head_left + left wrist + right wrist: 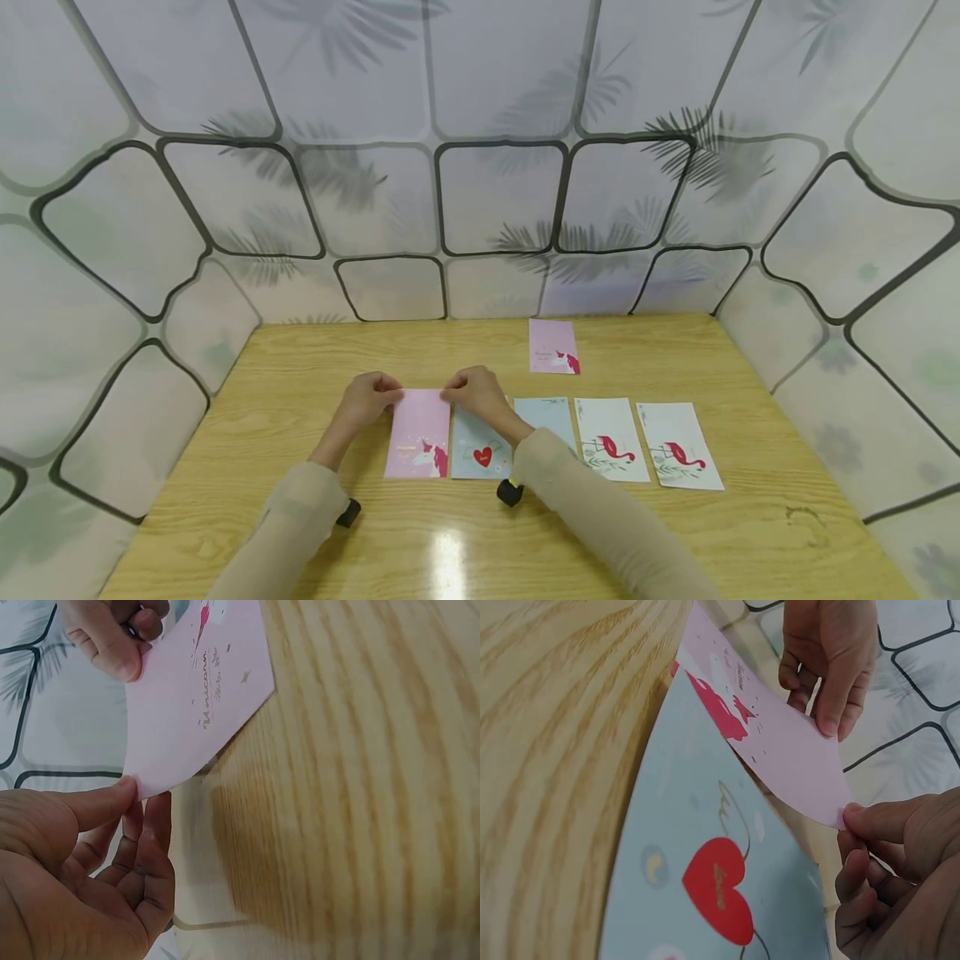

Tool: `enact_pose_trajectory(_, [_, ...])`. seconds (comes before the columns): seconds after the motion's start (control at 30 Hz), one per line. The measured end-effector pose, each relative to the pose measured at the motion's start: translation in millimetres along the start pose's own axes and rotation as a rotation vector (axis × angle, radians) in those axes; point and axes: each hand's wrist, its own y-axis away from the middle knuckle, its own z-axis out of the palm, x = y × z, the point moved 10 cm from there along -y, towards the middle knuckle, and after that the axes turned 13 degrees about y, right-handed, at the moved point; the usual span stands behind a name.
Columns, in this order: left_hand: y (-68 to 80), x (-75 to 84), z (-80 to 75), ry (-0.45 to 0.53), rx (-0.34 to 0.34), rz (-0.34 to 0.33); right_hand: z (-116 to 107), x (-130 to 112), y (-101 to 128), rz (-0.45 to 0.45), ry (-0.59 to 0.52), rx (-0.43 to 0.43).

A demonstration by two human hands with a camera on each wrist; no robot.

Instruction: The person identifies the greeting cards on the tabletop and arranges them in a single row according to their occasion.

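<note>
A pink unicorn card (418, 429) is held by its two far corners, that edge lifted off the table in the wrist views. My left hand (369, 398) pinches the far left corner between thumb and fingers. At the far right corner, my right hand (476, 392) pinches the card the same way. Just right of it lies a light blue card with a red heart (720, 889), partly under my right hand and wrist in the head view. In the left wrist view the pink card (202, 697) bows between the left hand (90, 862) and the right hand.
Further right in the row lie another light blue card (543, 417), partly hidden by my right arm, and two white flamingo cards (611, 437). A second pink unicorn card (553, 347) lies behind the row. Patterned curtains (495, 200) border the wooden table (247, 450).
</note>
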Motion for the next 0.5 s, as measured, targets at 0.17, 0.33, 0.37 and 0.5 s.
enact_pose_trajectory(0.17, [-0.9, -2.7, 0.9, -0.019, 0.003, -0.007, 2.0, 2.3, -3.0, -0.013, 0.040, 0.016])
enact_pose_trajectory(0.33, [0.4, -3.7, 1.7, -0.042, -0.005, -0.026, 4.0, 2.2, -4.0, -0.008, 0.066, 0.008])
enact_pose_trajectory(0.37, [0.3, -4.0, 1.8, -0.046, -0.007, -0.026, 4.2, 2.0, -4.5, -0.008, 0.074, 0.009])
enact_pose_trajectory(0.5, [0.3, -4.6, 2.0, -0.045, -0.006, -0.021, 4.9, 1.2, -6.1, -0.014, 0.107, 0.015])
